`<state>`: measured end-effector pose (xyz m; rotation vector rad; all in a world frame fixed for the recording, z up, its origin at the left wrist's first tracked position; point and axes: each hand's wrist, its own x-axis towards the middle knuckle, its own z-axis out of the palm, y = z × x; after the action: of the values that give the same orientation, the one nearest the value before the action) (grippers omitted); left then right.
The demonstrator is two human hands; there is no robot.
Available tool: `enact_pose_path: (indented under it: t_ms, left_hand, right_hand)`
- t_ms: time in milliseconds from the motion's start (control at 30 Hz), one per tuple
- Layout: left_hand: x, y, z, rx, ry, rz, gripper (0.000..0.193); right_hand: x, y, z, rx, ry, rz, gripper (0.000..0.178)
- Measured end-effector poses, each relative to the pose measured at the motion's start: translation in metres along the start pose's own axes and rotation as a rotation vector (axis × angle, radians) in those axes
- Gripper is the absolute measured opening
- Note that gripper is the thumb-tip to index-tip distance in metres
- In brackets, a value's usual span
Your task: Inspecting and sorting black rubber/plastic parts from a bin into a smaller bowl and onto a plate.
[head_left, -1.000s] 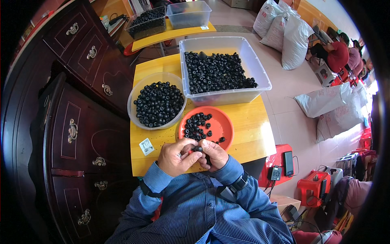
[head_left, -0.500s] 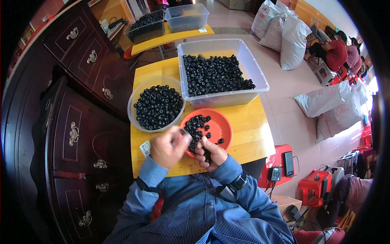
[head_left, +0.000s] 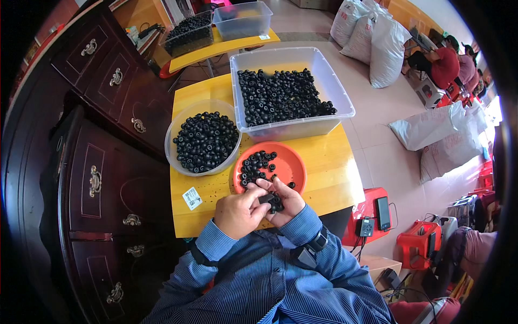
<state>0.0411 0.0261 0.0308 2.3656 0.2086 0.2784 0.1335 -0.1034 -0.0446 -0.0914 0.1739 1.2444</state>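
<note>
Both of my hands meet at the near edge of an orange plate (head_left: 295, 162). My left hand (head_left: 236, 214) is closed, its thumb and fingers pinching a small dark, flat-looking piece (head_left: 266, 198). Cupped beside it, my right hand (head_left: 292, 201) holds several small round black pieces (head_left: 277, 206) with holes in them. More such black pieces (head_left: 256, 166) lie on the left part of the plate. A round clear tub (head_left: 170, 154) heaped with the same pieces stands to the left. Behind the plate is a large clear bin (head_left: 302, 127), also holding many of them.
Everything stands on a yellow table (head_left: 334, 162), with a white label (head_left: 192, 198) near its left edge. Dark wooden drawers (head_left: 116, 178) stand close on the left. A red stool (head_left: 372, 216) with a phone is at the right. White sacks (head_left: 388, 54) and seated people are farther off.
My left hand has come right and down to my right hand, over its palm. My right hand has turned, showing the black pieces in it. The view has shifted slightly.
</note>
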Motion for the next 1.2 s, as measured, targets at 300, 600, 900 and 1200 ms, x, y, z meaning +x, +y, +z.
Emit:
enact_pose_path:
  t_ms: [300, 600, 900, 1200]
  left_hand:
    - [-0.005, -0.002, 0.010, 0.105, -0.046, 0.073, 0.023]
    - [0.005, 0.001, -0.002, -0.064, 0.152, 0.101, 0.017]
    - [0.005, 0.004, -0.014, 0.028, 0.060, 0.125, 0.020]
    - [0.001, 0.009, -0.014, -0.083, 0.092, 0.103, 0.022]
  right_hand:
    - [-0.001, 0.000, 0.001, 0.035, 0.024, -0.048, 0.044]
    - [-0.008, -0.008, 0.019, -0.126, 0.081, -0.047, 0.038]
    - [-0.012, -0.005, 0.021, -0.696, 0.166, -0.130, 0.022]
    - [-0.012, 0.003, 0.031, -0.620, 0.148, -0.019, 0.030]
